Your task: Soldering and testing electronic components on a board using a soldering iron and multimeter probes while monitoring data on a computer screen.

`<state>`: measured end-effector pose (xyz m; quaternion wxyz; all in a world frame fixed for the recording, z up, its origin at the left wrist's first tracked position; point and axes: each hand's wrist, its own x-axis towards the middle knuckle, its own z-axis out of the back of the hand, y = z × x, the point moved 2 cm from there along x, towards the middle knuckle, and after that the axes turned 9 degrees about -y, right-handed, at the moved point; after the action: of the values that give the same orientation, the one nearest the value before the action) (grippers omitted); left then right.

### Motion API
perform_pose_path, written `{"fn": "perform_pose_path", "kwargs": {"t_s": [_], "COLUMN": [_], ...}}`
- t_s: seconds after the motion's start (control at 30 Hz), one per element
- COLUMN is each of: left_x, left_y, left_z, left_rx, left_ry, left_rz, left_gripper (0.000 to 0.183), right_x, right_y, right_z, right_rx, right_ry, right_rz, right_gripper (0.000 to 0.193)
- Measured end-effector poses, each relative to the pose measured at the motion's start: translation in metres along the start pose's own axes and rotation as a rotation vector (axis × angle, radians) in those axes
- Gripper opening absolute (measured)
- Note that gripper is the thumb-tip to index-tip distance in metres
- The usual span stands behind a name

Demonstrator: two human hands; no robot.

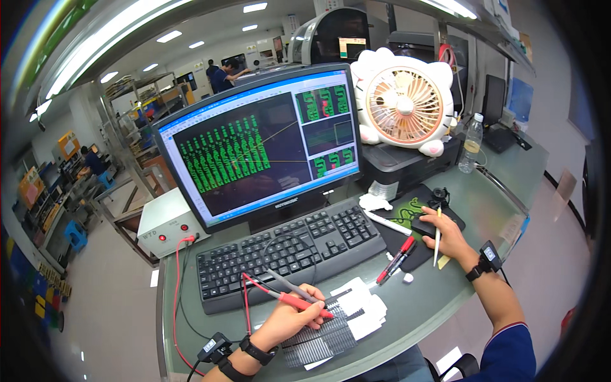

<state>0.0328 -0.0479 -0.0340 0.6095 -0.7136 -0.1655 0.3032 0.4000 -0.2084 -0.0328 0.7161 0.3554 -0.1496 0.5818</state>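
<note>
My left hand [298, 320] is closed round a red test probe [294, 301] and a grey test probe [287, 281]. Their tips lie over a panel of thin grey strips [318, 344], which rests partly on white paper slips [371, 313]. On the right, my right hand [448, 237] lies over a black computer mouse [422, 224] with its fingers curled. A slim pale pen-like stick [437, 245] is held between those fingers. Beneath the mouse is a dark mouse pad [407, 207] with a green design.
A lit monitor [254, 146] with green patterns stands behind the black keyboard [286, 251]. Red and black markers [396, 260] lie beside the pad. A white fan [404, 105] sits on a black printer [407, 162], near a bottle [471, 143]. A red cable [176, 299] runs from a white box [168, 223].
</note>
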Motion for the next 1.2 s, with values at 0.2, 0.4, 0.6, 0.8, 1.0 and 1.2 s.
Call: {"fn": "perform_pose_path", "kwargs": {"t_s": [0.2, 0.4, 0.6, 0.8, 1.0, 1.2], "left_x": [-0.0006, 0.0002, -0.0008, -0.0005, -0.0001, -0.0018], "left_y": [0.0013, 0.0025, -0.0013, -0.0009, -0.001, -0.0021], "left_z": [-0.002, -0.0013, -0.0014, -0.0012, -0.0005, -0.0012], "left_rx": [0.02, -0.001, 0.028, 0.041, 0.036, 0.061], "left_ry": [0.031, 0.022, 0.021, 0.018, 0.013, 0.027], "left_rz": [0.011, -0.002, -0.007, -0.003, -0.012, -0.015], "left_gripper": [0.018, 0.023, 0.023, 0.02, 0.02, 0.02], "right_x": [-0.001, 0.0, 0.0002, 0.0005, 0.0016, -0.0004], "right_y": [-0.0004, 0.0014, 0.001, 0.0021, 0.0002, 0.0013], "right_z": [0.0014, -0.0009, -0.0015, -0.0012, -0.004, -0.0024], "right_rx": [0.03, 0.044, 0.039, 0.038, 0.041, 0.042], "right_ry": [0.009, -0.004, 0.007, -0.002, -0.011, -0.006], "right_rz": [-0.027, -0.02, -0.019, -0.021, -0.006, 0.001], "right_gripper": [0.047, 0.042, 0.04, 0.038, 0.038, 0.039]}}
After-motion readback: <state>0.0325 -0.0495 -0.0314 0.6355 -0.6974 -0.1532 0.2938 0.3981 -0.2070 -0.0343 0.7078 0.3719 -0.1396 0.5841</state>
